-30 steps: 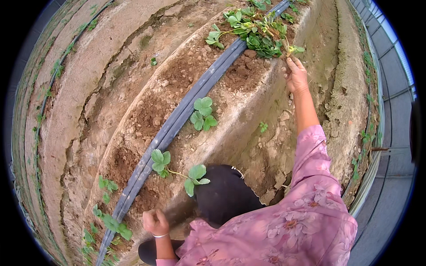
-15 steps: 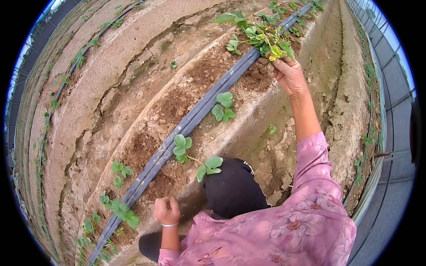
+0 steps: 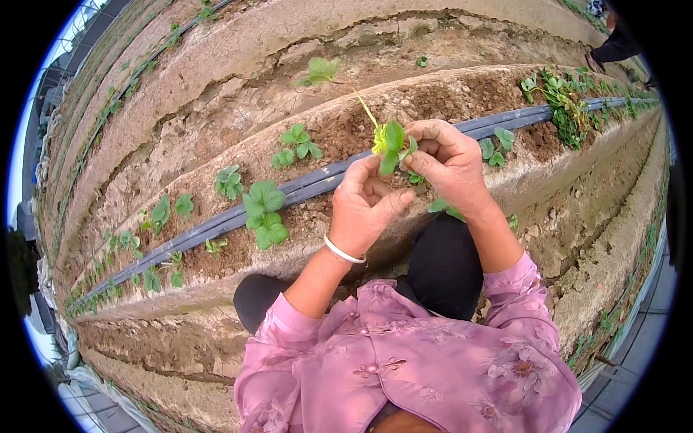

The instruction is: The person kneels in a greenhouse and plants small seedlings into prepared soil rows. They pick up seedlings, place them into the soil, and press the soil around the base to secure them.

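In my right hand point(image 3: 455, 162) I pinch a young strawberry plant point(image 3: 392, 144) between thumb and fingers, above the bed. The plant has green leaves, a yellowish crown and a long pale stem reaching up and left to a broad leaf point(image 3: 317, 72). Close beside it is my left hand point(image 3: 368, 209), its thumb apart from its half-curled fingers and nothing gripped between them. Those fingertips come near the plant's lower leaf; whether they touch it I cannot tell. A white bangle point(image 3: 345, 250) circles my left wrist.
Dark drip hoses point(image 3: 317, 182) run along the raised soil bed, with strawberry plants point(image 3: 265, 213) set on both sides. A heap of loose plants point(image 3: 567, 108) lies across the hoses at right. Another person's dark-clothed leg point(image 3: 617, 43) shows at the far right.
My right hand has come back from the plant heap with one plant. My left hand has risen from beside my knee to meet it, its fingers loosening. The view has turned left.
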`<action>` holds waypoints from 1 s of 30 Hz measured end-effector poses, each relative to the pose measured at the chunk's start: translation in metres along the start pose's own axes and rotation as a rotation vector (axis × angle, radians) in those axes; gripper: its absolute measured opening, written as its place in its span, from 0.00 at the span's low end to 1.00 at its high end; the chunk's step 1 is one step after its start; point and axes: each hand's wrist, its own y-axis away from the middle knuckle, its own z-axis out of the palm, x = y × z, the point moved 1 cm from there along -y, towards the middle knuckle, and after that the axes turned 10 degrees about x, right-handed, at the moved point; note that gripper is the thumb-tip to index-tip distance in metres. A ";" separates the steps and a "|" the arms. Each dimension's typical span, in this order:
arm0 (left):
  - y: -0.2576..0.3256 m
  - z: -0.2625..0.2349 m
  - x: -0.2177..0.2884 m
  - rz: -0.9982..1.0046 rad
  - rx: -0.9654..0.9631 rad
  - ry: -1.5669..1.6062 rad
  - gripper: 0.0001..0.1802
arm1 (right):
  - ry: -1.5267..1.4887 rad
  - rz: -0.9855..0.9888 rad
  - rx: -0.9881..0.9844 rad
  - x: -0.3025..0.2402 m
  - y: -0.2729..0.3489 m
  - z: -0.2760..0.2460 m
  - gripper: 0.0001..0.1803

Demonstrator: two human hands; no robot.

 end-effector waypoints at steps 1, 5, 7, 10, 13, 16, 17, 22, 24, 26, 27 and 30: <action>-0.003 -0.003 0.005 -0.022 0.012 0.048 0.18 | 0.168 -0.148 -0.006 0.000 0.003 0.008 0.10; -0.006 -0.028 0.004 -0.071 0.097 0.179 0.13 | 0.376 -0.372 -0.054 -0.002 0.015 0.034 0.12; -0.004 -0.041 0.002 -0.077 0.138 0.234 0.10 | 0.347 -0.356 -0.126 0.001 0.019 0.038 0.14; -0.006 -0.060 0.003 -0.035 0.148 0.115 0.07 | 0.258 -0.232 -0.133 0.002 0.019 0.039 0.19; -0.009 -0.075 0.007 -0.029 0.118 0.029 0.07 | 0.147 -0.032 -0.167 0.007 0.015 0.045 0.25; -0.009 -0.084 0.008 -0.029 0.079 -0.073 0.07 | 0.038 0.199 -0.293 0.013 0.019 0.061 0.24; -0.007 -0.086 0.008 -0.031 0.066 -0.116 0.07 | -0.013 0.258 -0.311 0.026 0.023 0.064 0.23; 0.025 -0.116 -0.010 -0.103 0.071 -0.264 0.07 | -0.098 0.550 -0.506 0.048 0.050 0.080 0.16; 0.034 -0.124 -0.021 -0.123 0.095 -0.275 0.07 | 0.011 0.474 -0.532 0.058 0.055 0.084 0.15; 0.029 -0.120 -0.021 -0.174 0.175 -0.198 0.07 | 0.122 0.401 -0.537 0.063 0.053 0.087 0.13; 0.023 -0.117 -0.021 -0.200 0.211 -0.158 0.07 | 0.106 0.356 -0.470 0.064 0.049 0.089 0.11; -0.015 -0.100 -0.015 -0.238 0.198 -0.114 0.08 | 0.052 0.479 -0.352 0.048 0.016 0.080 0.11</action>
